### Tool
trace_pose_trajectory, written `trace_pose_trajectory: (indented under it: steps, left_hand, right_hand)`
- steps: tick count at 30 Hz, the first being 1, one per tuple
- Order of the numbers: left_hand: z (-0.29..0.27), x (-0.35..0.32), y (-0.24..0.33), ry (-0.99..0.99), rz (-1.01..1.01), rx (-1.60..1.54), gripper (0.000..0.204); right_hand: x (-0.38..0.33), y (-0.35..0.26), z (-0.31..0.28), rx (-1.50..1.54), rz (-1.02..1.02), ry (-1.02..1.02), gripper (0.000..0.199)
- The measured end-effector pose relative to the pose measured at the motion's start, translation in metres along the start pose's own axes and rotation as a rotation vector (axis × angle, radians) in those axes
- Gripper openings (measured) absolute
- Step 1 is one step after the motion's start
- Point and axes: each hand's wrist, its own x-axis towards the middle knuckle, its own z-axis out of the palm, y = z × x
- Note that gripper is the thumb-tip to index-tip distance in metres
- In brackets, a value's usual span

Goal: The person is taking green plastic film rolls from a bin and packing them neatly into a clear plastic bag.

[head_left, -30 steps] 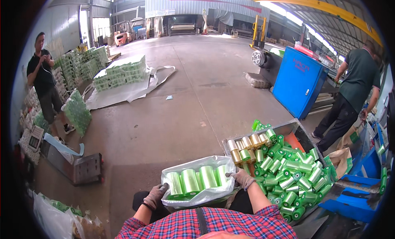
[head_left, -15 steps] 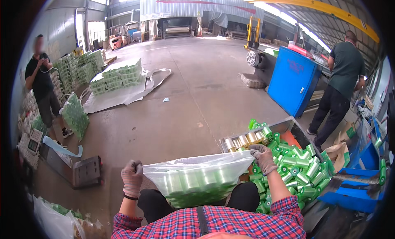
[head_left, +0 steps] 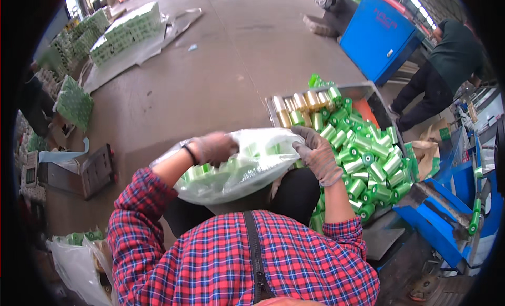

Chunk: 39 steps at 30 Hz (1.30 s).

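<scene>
A clear plastic bag [head_left: 236, 177] with green rolls of film inside lies across my lap, its opening edge toward the far side. My gloved right hand [head_left: 319, 157] pinches the bag's right corner between thumb and fingers. Over the middle of the bag reaches my gloved left hand [head_left: 216, 149], smeared by motion, so its fingers cannot be made out. To my right, a heap of green film rolls [head_left: 365, 172] fills a metal-edged bin [head_left: 363, 87]. Several gold-coloured rolls [head_left: 300, 102] stand in a row along its far left side.
A blue cabinet [head_left: 376, 37] stands far right, with a person [head_left: 447, 64] bending beside it. A wrapped green pack [head_left: 73, 102] and stacked packs [head_left: 129, 35] are at the left. A dark metal device [head_left: 84, 172] and another plastic bag [head_left: 79, 264] lie nearer.
My left hand has let go of the bag's left corner and moved right across it. The bag is tipped toward me and slacker. My view has dipped; the person on the right bends lower.
</scene>
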Motion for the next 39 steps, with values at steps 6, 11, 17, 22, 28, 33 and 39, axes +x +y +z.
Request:
trace_pose_trajectory:
  steps: [6,11,17,22,28,33,39]
  left_hand:
    - [0.048,0.077,0.032,0.54,0.196,0.329,0.018]
    - [0.074,0.026,0.059,0.395,0.523,0.061,0.024]
    - [0.027,0.07,-0.004,0.875,-0.021,0.164,0.035]
    - [0.055,0.075,0.041,0.458,0.057,0.377,0.074]
    - [0.063,0.101,0.005,0.464,0.107,0.077,0.07]
    - [0.071,0.113,0.002,0.347,-0.105,0.414,0.07]
    - [0.09,0.1,-0.008,0.511,0.1,0.206,0.052]
  right_hand:
    - [-0.004,-0.002,0.004,0.053,0.049,0.004,0.04]
    - [-0.002,0.004,-0.001,0.255,0.03,0.043,0.037]
    - [0.008,0.013,0.013,0.215,-0.045,0.042,0.033]
    - [0.012,0.006,0.017,0.285,-0.032,0.021,0.033]
    - [0.016,0.024,0.028,0.32,-0.11,-0.099,0.041]
    - [0.036,0.064,-0.019,0.125,-0.193,0.037,0.039]
    - [0.095,0.291,-0.148,-0.827,0.651,0.293,0.053]
